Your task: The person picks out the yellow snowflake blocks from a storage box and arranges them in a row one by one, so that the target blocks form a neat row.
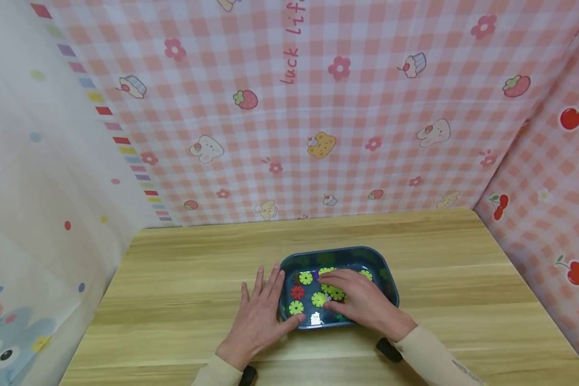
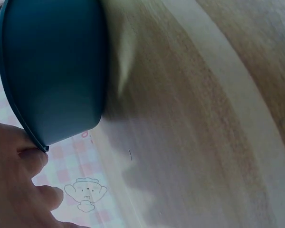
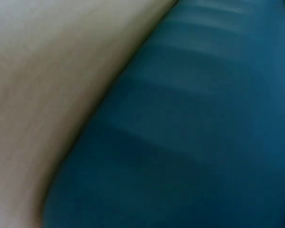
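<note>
A dark blue tray [image 1: 390, 279] with a raised rim stands on the table. Inside it lie several notched, flower-shaped plastic discs, most of them yellow-green, plus a red disc [image 1: 297, 292]. My left hand [image 1: 258, 321] rests at the tray's left end, fingers spread along the rim and thumb over the near left corner. In the left wrist view, its fingers [image 2: 33, 161] touch the rim. My right hand [image 1: 362, 297] reaches into the tray, thumb apart from the fingers, its thumb tip beside a yellow-green disc [image 1: 319, 299]. Discs under its palm are hidden.
The wood-grain table [image 1: 198, 268] runs back to a pink checked cloth [image 1: 280, 118] with printed figures. Patterned cloths also hang at the left and right sides. Black bands [image 1: 388, 349] sit at both wrists.
</note>
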The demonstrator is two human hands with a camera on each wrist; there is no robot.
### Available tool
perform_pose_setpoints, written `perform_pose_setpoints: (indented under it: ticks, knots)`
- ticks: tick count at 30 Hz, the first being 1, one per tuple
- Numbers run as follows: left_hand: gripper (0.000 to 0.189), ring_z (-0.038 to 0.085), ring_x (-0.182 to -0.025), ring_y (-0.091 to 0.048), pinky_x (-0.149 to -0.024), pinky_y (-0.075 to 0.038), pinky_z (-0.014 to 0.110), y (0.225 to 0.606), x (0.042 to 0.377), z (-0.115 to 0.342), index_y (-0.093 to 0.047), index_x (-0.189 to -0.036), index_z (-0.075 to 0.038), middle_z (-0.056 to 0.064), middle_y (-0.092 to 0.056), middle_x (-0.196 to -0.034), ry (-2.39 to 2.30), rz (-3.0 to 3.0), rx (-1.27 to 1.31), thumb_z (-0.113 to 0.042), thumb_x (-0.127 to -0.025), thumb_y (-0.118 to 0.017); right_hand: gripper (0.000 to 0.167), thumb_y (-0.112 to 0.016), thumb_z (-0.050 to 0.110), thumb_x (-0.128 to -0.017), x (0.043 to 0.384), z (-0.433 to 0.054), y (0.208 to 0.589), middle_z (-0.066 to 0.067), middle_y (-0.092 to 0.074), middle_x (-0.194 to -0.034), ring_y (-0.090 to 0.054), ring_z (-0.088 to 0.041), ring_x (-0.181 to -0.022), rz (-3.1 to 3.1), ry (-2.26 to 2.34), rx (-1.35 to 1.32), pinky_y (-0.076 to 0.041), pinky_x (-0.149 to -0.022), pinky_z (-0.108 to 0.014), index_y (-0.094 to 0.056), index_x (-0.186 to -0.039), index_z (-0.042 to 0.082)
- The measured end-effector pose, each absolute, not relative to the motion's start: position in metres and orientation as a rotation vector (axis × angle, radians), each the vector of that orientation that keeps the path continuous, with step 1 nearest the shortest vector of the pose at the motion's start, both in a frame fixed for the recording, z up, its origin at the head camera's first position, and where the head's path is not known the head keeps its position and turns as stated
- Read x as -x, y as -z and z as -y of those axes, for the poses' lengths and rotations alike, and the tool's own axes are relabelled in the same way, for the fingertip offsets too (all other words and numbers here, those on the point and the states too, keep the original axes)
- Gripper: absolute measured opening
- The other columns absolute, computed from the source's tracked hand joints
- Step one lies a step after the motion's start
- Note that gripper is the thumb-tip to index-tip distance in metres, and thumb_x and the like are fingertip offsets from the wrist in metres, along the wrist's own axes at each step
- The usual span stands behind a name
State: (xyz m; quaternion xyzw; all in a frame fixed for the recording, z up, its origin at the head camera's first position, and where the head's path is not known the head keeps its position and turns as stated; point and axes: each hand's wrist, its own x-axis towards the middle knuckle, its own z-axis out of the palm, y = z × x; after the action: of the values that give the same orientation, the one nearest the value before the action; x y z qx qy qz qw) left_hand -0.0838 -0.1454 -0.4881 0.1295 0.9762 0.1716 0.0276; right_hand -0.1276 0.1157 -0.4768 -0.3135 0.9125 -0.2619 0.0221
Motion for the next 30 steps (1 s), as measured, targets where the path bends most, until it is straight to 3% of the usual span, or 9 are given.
perform_pose_setpoints:
  ticks: [12,30]
  knots:
    - [0.102,0.041,-0.158,-0.005,-0.119,-0.012,0.074,0.485,0.084,0.145,-0.025,-0.165,-0.01,0.007,-0.016,-0.173,-0.524,-2.993,-0.403,-0.074,-0.092,-0.055,0.039,-0.081,0.028,-0.091,0.142,-0.106,0.48,-0.003,-0.069,-0.129,-0.062,-0.024,-0.123,-2.718,0.709,1.074,-0.052,-0.104,-0.048,-0.074,-0.127,0.014]
    - [0.103,0.04,-0.158,-0.007,-0.118,-0.015,0.074,0.486,0.083,0.146,-0.025,-0.165,-0.009,0.007,-0.015,-0.173,-0.529,-2.992,-0.403,-0.074,-0.092,-0.056,0.036,-0.084,0.023,-0.089,0.155,-0.099,0.491,-0.003,-0.068,-0.122,-0.061,-0.019,-0.112,-2.658,0.612,1.131,-0.054,-0.1,-0.044,-0.077,-0.123,0.01]
